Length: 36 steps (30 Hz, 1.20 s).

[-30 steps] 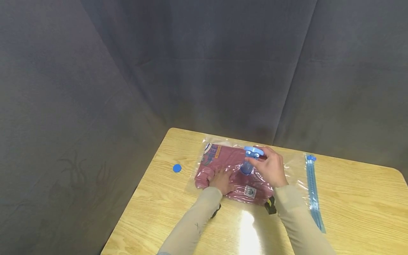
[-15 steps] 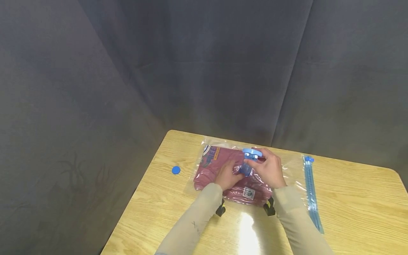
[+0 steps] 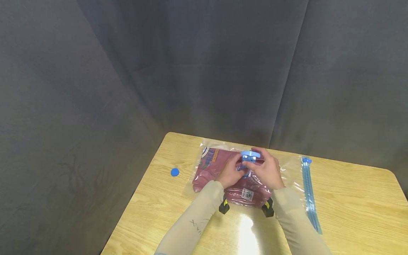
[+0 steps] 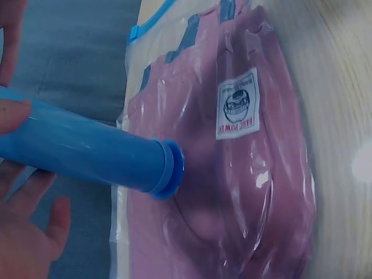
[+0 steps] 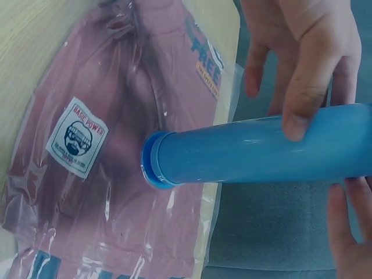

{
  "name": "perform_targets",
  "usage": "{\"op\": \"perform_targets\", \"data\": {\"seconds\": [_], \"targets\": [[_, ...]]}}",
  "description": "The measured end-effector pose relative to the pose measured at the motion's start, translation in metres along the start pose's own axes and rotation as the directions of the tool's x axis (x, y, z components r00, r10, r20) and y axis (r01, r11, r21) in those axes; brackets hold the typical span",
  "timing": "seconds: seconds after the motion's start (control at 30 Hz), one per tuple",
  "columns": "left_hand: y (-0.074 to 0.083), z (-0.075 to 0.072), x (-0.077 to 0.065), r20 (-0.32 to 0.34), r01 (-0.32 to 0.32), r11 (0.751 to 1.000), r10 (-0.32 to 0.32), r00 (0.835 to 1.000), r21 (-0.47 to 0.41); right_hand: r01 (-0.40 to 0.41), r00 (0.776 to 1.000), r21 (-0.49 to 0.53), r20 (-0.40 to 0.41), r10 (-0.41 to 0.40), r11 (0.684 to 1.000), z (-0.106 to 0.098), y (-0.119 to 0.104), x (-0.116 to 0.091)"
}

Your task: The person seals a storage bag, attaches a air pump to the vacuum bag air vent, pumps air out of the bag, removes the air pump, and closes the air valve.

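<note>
A blue hand pump point(image 3: 250, 154) stands over a clear storage bag point(image 3: 288, 168) with a folded maroon garment point(image 3: 247, 187) inside. In both wrist views the pump's flared lower end meets the plastic; the spot beneath it is hidden. My right hand point(image 3: 269, 172) holds the pump's upper part below the light blue handle, thumb across the front. From the other side my left hand point(image 3: 230, 173) curls round the tube. In the right wrist view a thumb point(image 5: 297, 125) lies on the tube point(image 5: 244, 151), and several fingertips stand apart from it.
A blue disc point(image 3: 174, 172) lies left of the bag on the wooden table point(image 3: 353, 198). The bag's blue zip strip point(image 3: 309, 194), with a slider point(image 3: 307, 160) at its far end, runs along the right. Dark curtains point(image 3: 204, 71) hang behind.
My left hand has lifted from where it pressed flat on the bagged garment and moved right to the pump tube. My right hand keeps its hold on the pump.
</note>
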<state>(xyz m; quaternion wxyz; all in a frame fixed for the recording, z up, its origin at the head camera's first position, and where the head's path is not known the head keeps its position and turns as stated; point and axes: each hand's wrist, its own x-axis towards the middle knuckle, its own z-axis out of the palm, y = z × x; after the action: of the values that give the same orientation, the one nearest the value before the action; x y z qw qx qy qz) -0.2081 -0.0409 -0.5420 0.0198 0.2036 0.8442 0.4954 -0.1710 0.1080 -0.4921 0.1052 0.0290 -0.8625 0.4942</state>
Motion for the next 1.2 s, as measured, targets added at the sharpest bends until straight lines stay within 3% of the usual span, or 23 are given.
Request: {"op": "perform_targets", "data": {"seconds": [0.13,0.6,0.77,0.9,1.07,1.2], "targets": [[-0.004,0.002,0.001,-0.018,-0.043,0.998,0.043,0.999,0.035,-0.023,1.000,0.039,0.017,0.022,0.999,0.002,0.002,0.000],[-0.002,0.006,-0.001,-0.127,-0.040,0.985,0.061,0.990,0.169,-0.023,0.998,0.180,0.059,0.013,0.983,0.007,0.004,-0.003],[-0.003,0.008,0.000,-0.150,-0.046,0.976,0.079,0.986,0.211,-0.046,0.999,0.156,0.007,0.045,0.987,0.011,0.003,-0.004],[-0.002,0.010,0.000,-0.179,-0.038,0.975,0.078,0.981,0.220,0.002,0.998,0.108,-0.068,0.006,0.994,0.017,-0.001,-0.003],[-0.002,0.012,-0.002,-0.188,0.009,0.980,0.028,0.982,0.198,0.037,0.988,0.023,-0.150,-0.033,0.999,0.022,-0.004,-0.003],[-0.002,0.012,-0.003,-0.189,0.042,0.984,-0.008,0.982,0.175,0.019,0.989,0.007,-0.150,-0.018,1.000,0.023,-0.003,-0.002]]}}
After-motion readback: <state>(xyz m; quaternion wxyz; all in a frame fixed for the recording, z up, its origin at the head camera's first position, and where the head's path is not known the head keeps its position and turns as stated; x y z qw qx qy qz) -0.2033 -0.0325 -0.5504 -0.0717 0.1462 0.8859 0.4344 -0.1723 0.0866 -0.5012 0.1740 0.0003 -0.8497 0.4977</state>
